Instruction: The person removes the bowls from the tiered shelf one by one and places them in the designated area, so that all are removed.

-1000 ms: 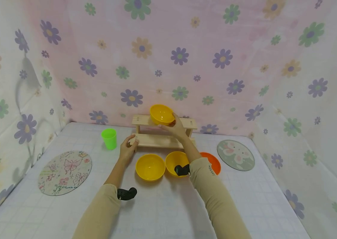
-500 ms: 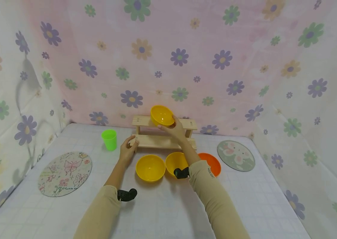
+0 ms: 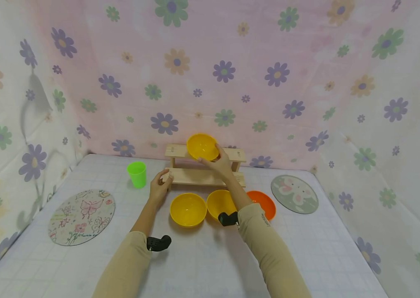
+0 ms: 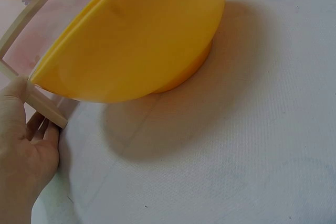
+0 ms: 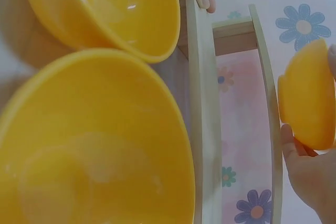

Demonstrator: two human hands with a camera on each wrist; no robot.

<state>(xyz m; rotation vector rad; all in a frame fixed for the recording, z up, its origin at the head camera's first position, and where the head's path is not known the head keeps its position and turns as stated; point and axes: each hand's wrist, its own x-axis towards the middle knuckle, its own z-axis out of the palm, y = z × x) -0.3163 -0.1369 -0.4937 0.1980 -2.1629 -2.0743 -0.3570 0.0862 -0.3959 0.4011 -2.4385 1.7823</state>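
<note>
My right hand (image 3: pixel 220 164) grips a yellow bowl (image 3: pixel 201 147) by its right side, at the upper tier of a two-tier wooden rack (image 3: pixel 195 176). In the right wrist view the base of this bowl (image 5: pixel 304 95) is right beside the upper board, thumb under its side. At the left end of the lower board, my left hand (image 3: pixel 159 186) holds the board's edge, thumb on one side and fingers on the other in the left wrist view. Two more yellow bowls stand before the rack: a left one (image 3: pixel 188 210) and a right one (image 3: pixel 219 203), partly behind my right forearm.
An orange bowl (image 3: pixel 265 205) stands right of the yellow ones, partly covered by my sleeve. A green cup (image 3: pixel 137 174) is left of the rack. Round mats lie at the left (image 3: pixel 82 217) and right (image 3: pixel 294 193). A flowered cloth wall rises close behind the rack.
The yellow bowl in my right hand has come down slightly and tipped closer to level over the upper board. My left hand stays on the rack.
</note>
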